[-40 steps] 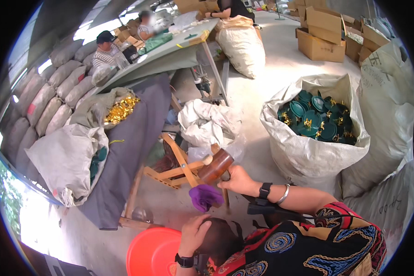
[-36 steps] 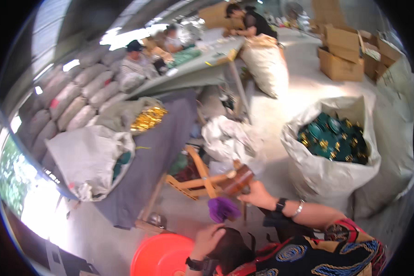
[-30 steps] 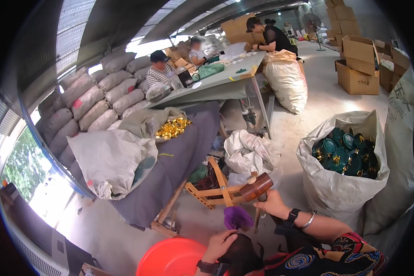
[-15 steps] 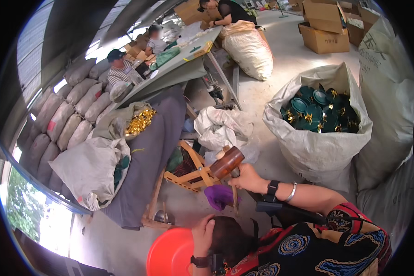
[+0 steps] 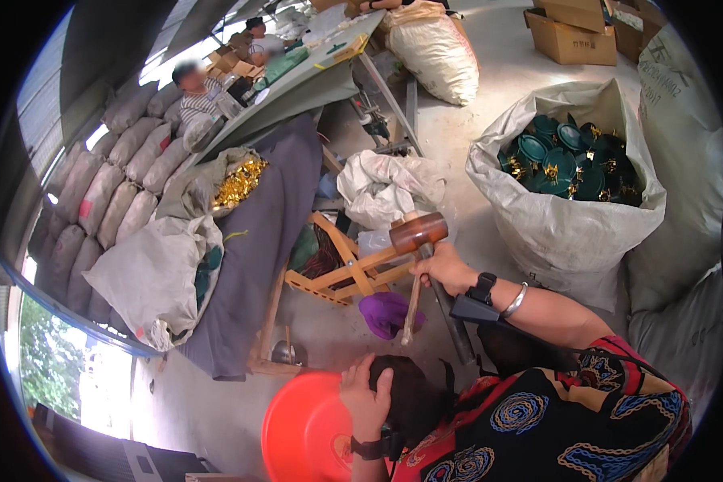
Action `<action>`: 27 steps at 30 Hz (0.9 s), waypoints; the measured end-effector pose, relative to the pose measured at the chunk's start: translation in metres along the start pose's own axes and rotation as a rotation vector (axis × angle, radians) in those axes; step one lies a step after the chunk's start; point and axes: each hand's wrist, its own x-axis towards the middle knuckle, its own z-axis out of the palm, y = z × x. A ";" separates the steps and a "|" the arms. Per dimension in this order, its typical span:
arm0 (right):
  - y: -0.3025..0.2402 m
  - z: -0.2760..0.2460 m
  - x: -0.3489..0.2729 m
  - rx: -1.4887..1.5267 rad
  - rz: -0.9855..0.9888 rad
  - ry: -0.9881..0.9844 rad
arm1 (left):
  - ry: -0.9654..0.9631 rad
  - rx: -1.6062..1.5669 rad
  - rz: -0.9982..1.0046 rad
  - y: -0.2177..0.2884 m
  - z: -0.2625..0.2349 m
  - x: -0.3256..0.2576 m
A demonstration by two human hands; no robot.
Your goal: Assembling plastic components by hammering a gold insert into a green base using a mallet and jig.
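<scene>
My right hand (image 5: 442,269) grips the handle of a wooden mallet (image 5: 418,233), whose brown head is up and level over a low wooden frame (image 5: 345,273). That wrist wears a black band and a metal bangle. A purple cloth (image 5: 386,312) lies on the floor just below the mallet handle. My left hand (image 5: 367,402), with a black watch on the wrist, rests flat on dark hair at the bottom of the view, fingers spread, holding nothing. An orange plastic basin (image 5: 301,434) sits right beside that hand.
A big white sack (image 5: 554,233) of dark green lids with gold fittings stands at the right. A sack of gold pieces (image 5: 237,183) and a grey cloth (image 5: 257,241) lie at the left. Crumpled white bags (image 5: 390,189) sit behind the frame. People sit at a far table (image 5: 297,76); cardboard boxes (image 5: 574,40).
The view has swung about, up and back down. My right hand has kept hold of the mallet near the wooden frame. My left hand has stayed on the hair.
</scene>
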 end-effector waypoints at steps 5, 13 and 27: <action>0.020 -0.001 0.017 -0.022 -0.145 -0.046 | -0.011 -0.037 -0.107 -0.005 -0.010 -0.009; 0.013 -0.001 0.015 0.091 -0.011 0.002 | 0.078 -0.049 -0.045 -0.010 0.001 -0.008; 0.003 -0.001 0.050 0.167 0.022 -0.009 | 0.057 -0.086 -0.073 -0.005 0.010 0.005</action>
